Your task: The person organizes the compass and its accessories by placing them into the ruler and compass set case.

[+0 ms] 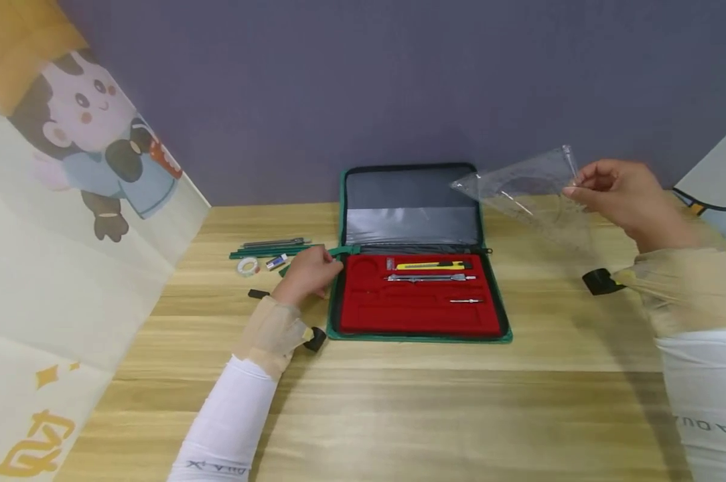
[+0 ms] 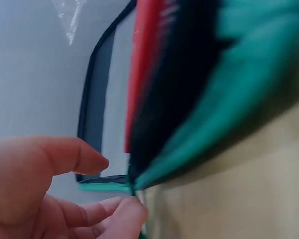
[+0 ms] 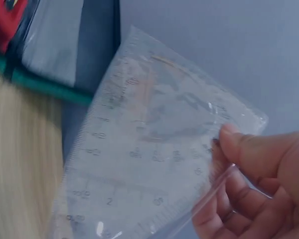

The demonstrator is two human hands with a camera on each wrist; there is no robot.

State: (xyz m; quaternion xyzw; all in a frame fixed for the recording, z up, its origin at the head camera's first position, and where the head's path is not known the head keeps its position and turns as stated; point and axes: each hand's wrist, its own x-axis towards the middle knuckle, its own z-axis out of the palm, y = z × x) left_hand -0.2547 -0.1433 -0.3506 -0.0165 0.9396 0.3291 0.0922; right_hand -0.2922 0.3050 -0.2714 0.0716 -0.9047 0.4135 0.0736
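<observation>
A clear triangle ruler (image 1: 528,191) hangs in the air to the right of the case, above the table (image 1: 429,415). The right hand (image 1: 631,201) pinches it by one edge, thumb against fingers with a narrow gap, probably to keep most of its face uncovered. The case (image 1: 420,339) lies unfolded, its lid (image 1: 408,187) propped upright near the wall (image 1: 278,134), which seems to leave the red tray (image 1: 420,323) easy to reach. There a yellow knife (image 1: 429,266) and a compass (image 1: 429,277) lie, likely in shaped slots that stop them sliding. The left hand (image 1: 309,274) is at the case's left edge, beside a green strap (image 1: 341,250); thumb and fingers are bent, but I cannot tell whether they grip it. Beyond lie a tape roll (image 1: 240,266) and an eraser (image 1: 276,262).
</observation>
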